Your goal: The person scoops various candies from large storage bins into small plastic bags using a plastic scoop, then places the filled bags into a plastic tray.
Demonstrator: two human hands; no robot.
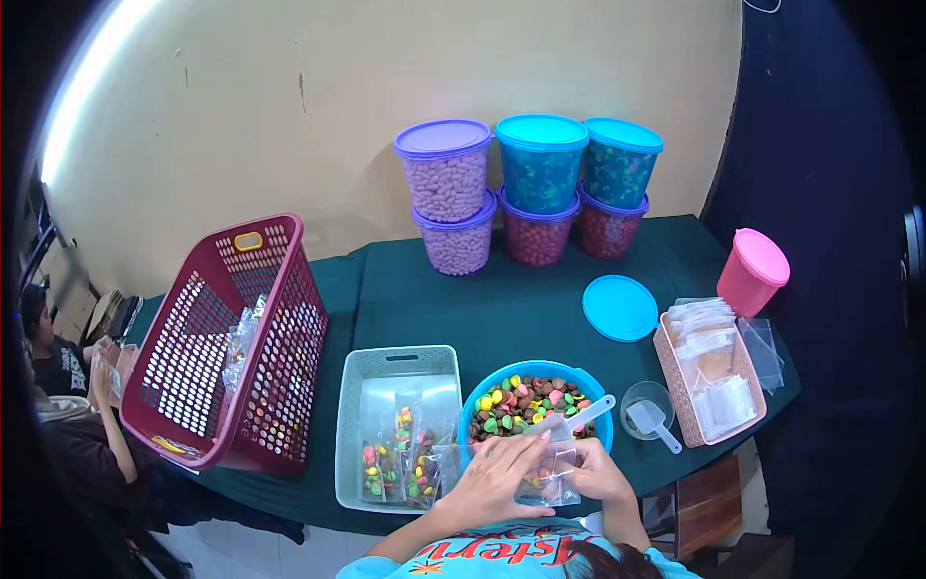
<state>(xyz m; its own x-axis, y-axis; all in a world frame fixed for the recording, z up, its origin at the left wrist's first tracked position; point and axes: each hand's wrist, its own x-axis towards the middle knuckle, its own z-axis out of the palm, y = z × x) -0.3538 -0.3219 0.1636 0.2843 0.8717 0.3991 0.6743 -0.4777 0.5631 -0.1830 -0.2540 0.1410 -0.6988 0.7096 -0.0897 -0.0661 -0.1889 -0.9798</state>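
My left hand (497, 475) and my right hand (596, 473) meet at the table's near edge, both gripping a small clear plastic bag (550, 476) with some colourful candies inside. Right behind them stands a blue tub (586, 376) full of mixed colourful candies, with a clear scoop (585, 415) resting in it. To the left, a grey tray (402, 363) holds several filled clear bags (397, 461) lying flat.
A tilted maroon laundry basket (227, 347) with a few bags sits at the left. Stacked lidded tubs (529, 188) line the wall. A blue lid (619, 308), a pink jar (752, 272), a pink tray of empty bags (715, 372) and a small cup with a scoop (648, 410) lie right. Another person (68, 405) sits far left.
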